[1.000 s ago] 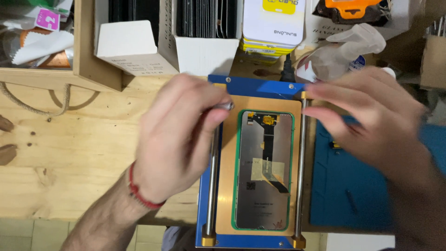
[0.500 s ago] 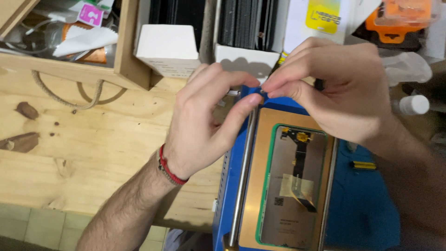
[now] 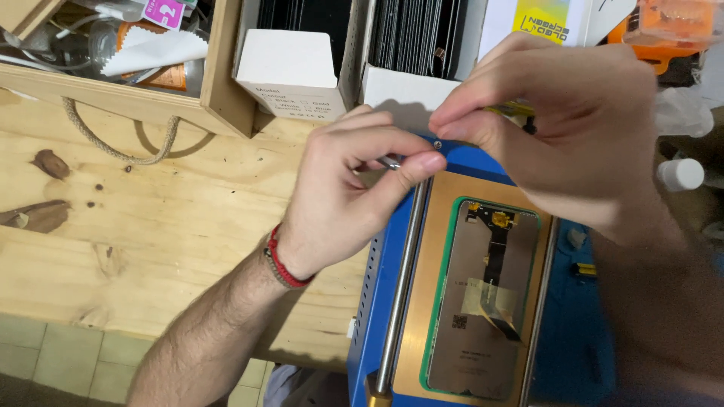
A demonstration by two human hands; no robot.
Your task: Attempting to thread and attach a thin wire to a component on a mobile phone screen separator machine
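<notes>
At the top-left corner of the blue metal separator machine (image 3: pixel 375 301) we have both hands meeting: our left hand (image 3: pixel 343 200) pinches a small silvery metal piece (image 3: pixel 391 161) between thumb and forefinger, and our right hand (image 3: pixel 573 120) comes in from the right, fingertips closed on a tiny dark screw-like bit (image 3: pixel 437 143) just above it. Both sit at the upper end of the long steel rail (image 3: pixel 400 286), which runs away from the hands down toward us. Beside the rail, the opened phone back with its green-edged frame (image 3: pixel 483 301) lies lengthwise in the tan pad, parallel to that rail, below both hands and nearer our right.
</notes>
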